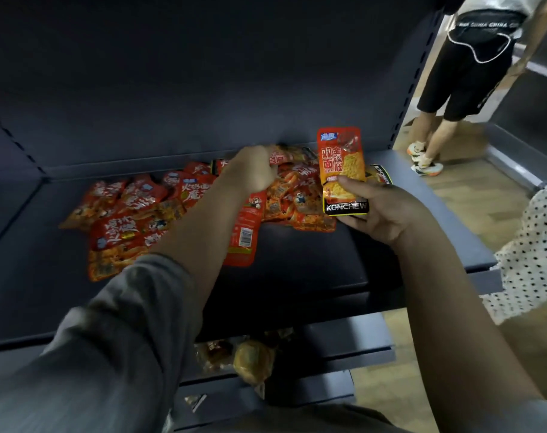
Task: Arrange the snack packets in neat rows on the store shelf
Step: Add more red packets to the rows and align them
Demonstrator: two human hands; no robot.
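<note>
The left hand [256,166] reaches to the back of the dark shelf [312,270], its grip curled round a red packet [284,156] at the rear of the loose heap of red snack packets [178,207]. The right hand [381,210] pinches an orange packet [341,164] upright, a black-edged one behind it. Right of the shelf, another person's legs [437,126] stand on a wooden floor [472,195].

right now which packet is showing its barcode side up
The long red packet lying just right of the left forearm, at the front of the pile: its white barcode label faces up, while the others show printed fronts.
</note>
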